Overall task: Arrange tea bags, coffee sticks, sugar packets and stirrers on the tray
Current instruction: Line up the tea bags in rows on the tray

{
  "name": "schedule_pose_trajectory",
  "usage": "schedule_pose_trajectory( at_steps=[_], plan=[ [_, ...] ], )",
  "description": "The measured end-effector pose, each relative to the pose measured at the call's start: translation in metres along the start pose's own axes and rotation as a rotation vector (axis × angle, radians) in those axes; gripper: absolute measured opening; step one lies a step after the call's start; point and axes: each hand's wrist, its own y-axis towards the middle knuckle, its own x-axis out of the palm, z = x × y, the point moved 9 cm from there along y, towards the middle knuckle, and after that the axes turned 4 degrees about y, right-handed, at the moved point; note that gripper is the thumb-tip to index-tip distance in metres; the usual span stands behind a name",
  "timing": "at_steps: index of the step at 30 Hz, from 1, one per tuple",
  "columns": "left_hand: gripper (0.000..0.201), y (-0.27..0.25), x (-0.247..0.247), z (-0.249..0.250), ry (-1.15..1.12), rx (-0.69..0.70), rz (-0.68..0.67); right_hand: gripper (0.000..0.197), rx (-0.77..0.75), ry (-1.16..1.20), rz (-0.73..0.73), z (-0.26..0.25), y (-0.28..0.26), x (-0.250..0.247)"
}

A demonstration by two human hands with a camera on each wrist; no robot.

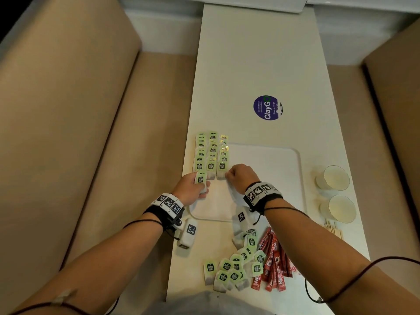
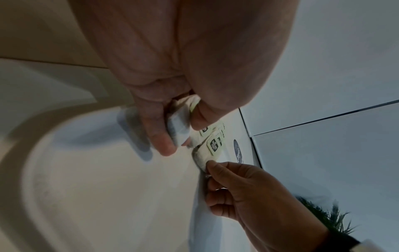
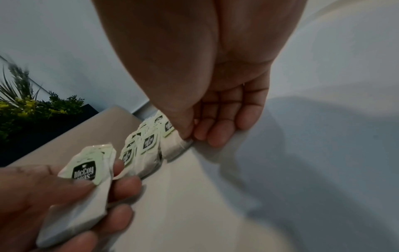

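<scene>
A: How are the hands posed?

B: Both forearms reach forward over the long white table [image 1: 256, 64]. The left hand [image 1: 190, 187] lies with its thumb uppermost and its fingers curled round a small stack of white paper tea bags with green tags [image 1: 201, 181]; the right wrist view shows the thumb pressing on the top tag. The right hand [image 1: 241, 177] is knuckles-up, thumb and forefinger pinching the near corner of the last white tea bag in the right-hand row [image 3: 175, 147], other fingers loosely curled beside it.

A: Edges and room?

B: Three rows of green-tagged tea bags [image 1: 211, 153] run along the 9 o'clock edge of the flat white rectangular tray with rounded corners [image 1: 272, 160], reaching past its far rim toward 12 o'clock. From the hands toward 3 o'clock the tray floor is bare. Past its 3 o'clock rim stand two white paper cups [image 1: 334, 178], with thin wooden stirrers [image 1: 333, 228] at about 4 o'clock. The table's left edge runs just beside the left hand.

A: And the loose supplies?

B: A heap of green-tagged tea bags [image 1: 231, 267] lies off the tray at 6 o'clock, between the forearms, with red coffee sticks [image 1: 273, 262] touching its right side. The held stack sits at the near end of the left row.
</scene>
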Motion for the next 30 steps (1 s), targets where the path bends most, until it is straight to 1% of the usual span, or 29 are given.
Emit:
schedule_pose_trajectory(
  at_steps=[2,5,8,13,16,19,21,25,30],
  plan=[
    [0.031,0.001,0.001,0.001,0.001,0.008,0.001,0.028,0.008,-0.006,0.0,0.001,0.001,0.001],
    [0.026,0.002,0.001,0.004,0.007,0.042,0.001,0.028,0.016,0.004,0.005,0.0,0.001,0.001],
    [0.024,0.001,0.001,0.006,0.011,0.045,0.001,0.029,0.018,0.021,0.013,0.0,-0.001,0.001],
    [0.017,-0.001,-0.002,0.005,-0.013,0.053,0.007,0.037,0.042,0.151,0.06,0.003,-0.01,-0.005],
    [0.014,-0.005,-0.008,0.01,-0.041,0.092,0.041,0.036,-0.022,0.187,0.067,-0.001,-0.019,-0.002],
    [0.014,-0.011,-0.012,0.015,-0.061,0.123,0.05,0.036,-0.138,0.192,-0.012,-0.017,-0.032,0.011],
    [0.013,-0.015,-0.014,0.017,-0.057,0.14,0.055,0.038,-0.177,0.205,-0.057,-0.025,-0.04,0.022],
    [0.018,-0.018,-0.018,0.015,0.007,0.15,0.066,0.044,-0.174,0.244,-0.085,-0.029,-0.049,0.041],
    [0.022,-0.02,-0.023,0.013,0.035,0.153,0.061,0.036,-0.169,0.269,-0.057,-0.036,-0.056,0.046]
  ],
)
